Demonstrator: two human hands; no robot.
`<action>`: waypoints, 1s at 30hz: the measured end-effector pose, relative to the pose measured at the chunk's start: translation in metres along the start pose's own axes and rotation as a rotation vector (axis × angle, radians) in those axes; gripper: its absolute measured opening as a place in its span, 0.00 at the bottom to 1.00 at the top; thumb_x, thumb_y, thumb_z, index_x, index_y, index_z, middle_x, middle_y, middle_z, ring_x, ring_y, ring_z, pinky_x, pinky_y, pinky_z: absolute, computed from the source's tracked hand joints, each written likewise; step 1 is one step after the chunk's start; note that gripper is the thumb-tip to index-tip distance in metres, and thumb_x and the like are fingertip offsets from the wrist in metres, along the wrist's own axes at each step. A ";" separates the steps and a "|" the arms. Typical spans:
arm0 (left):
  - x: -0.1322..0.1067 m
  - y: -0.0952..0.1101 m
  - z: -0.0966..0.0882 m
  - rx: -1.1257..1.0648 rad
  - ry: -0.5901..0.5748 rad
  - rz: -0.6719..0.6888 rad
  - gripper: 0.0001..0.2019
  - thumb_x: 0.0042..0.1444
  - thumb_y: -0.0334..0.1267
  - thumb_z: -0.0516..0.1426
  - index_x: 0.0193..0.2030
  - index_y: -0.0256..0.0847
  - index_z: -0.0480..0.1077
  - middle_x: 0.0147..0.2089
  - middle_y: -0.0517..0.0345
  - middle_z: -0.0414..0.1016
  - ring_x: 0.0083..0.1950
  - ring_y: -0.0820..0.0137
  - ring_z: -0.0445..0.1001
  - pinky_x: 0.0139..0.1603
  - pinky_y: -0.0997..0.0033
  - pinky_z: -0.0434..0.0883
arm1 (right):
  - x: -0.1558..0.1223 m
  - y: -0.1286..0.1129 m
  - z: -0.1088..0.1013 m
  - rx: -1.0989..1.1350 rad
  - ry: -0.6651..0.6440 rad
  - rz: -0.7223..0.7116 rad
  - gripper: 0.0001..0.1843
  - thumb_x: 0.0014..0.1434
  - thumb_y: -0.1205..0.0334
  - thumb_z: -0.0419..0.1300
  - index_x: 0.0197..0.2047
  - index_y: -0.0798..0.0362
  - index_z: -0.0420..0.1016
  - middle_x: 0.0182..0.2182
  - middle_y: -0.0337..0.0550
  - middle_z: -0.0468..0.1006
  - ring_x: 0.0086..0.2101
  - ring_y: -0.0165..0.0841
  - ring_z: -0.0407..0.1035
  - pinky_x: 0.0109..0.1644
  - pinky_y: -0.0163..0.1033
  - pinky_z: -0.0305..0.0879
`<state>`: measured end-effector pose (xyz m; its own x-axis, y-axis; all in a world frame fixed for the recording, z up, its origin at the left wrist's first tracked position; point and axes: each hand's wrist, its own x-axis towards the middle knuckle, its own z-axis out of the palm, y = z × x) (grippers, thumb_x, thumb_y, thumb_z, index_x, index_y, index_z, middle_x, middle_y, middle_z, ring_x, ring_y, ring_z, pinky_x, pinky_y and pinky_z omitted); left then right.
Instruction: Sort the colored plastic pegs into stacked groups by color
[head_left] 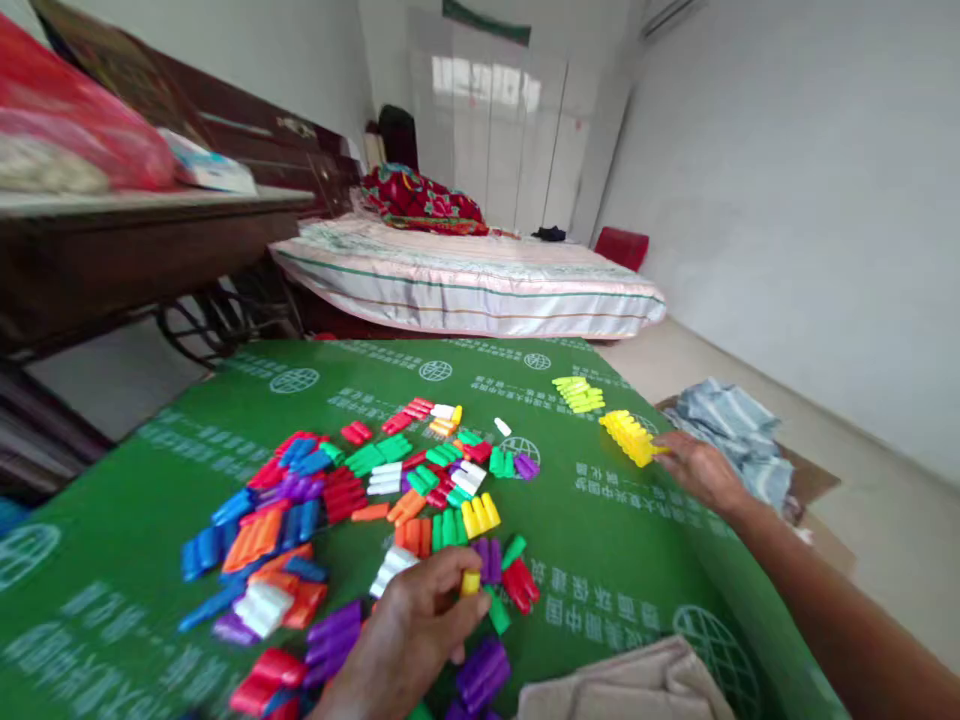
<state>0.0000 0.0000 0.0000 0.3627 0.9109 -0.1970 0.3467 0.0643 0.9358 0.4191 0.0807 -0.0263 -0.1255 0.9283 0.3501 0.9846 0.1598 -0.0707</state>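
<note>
Where the heap of coloured pieces spreads over the green table, the left hand pinches one yellow piece at the heap's near edge. Farther right, the right hand touches the end of the yellow row; whether it grips cannot be told. Judged step: sorting by colour, piece lifted; joining it calls for carriage across to that row. White Chinese print and globe marks on the cover are unreadable.

A lane of green cover is being left open between the coloured heap and the yellow row. The near edge is being blocked by a beige cloth and by the left hand, closed on a small yellow piece. The far side is being narrowed by a lime row.
</note>
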 end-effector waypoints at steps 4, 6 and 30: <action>-0.002 0.007 0.000 -0.007 -0.013 -0.026 0.12 0.52 0.46 0.54 0.38 0.41 0.67 0.22 0.70 0.56 0.20 0.77 0.61 0.21 0.78 0.60 | 0.004 0.004 0.003 0.024 -0.014 -0.006 0.13 0.58 0.63 0.52 0.43 0.53 0.74 0.41 0.50 0.77 0.36 0.39 0.74 0.43 0.43 0.70; -0.002 0.007 -0.001 -0.006 -0.019 -0.035 0.12 0.52 0.46 0.55 0.38 0.41 0.67 0.22 0.70 0.58 0.20 0.78 0.62 0.21 0.78 0.59 | 0.005 0.005 0.005 0.057 -0.009 -0.008 0.13 0.58 0.62 0.52 0.43 0.53 0.74 0.40 0.49 0.77 0.34 0.37 0.74 0.41 0.41 0.70; 0.001 -0.006 0.000 -0.123 -0.038 -0.030 0.12 0.51 0.45 0.57 0.38 0.42 0.66 0.21 0.71 0.59 0.18 0.79 0.62 0.21 0.79 0.59 | 0.003 0.006 0.012 0.178 0.072 0.025 0.14 0.56 0.59 0.53 0.44 0.53 0.72 0.39 0.48 0.77 0.31 0.35 0.74 0.37 0.40 0.72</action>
<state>-0.0012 0.0005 -0.0057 0.3871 0.8919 -0.2339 0.2501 0.1426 0.9577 0.4231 0.0887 -0.0365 -0.0855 0.9072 0.4118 0.9494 0.1996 -0.2425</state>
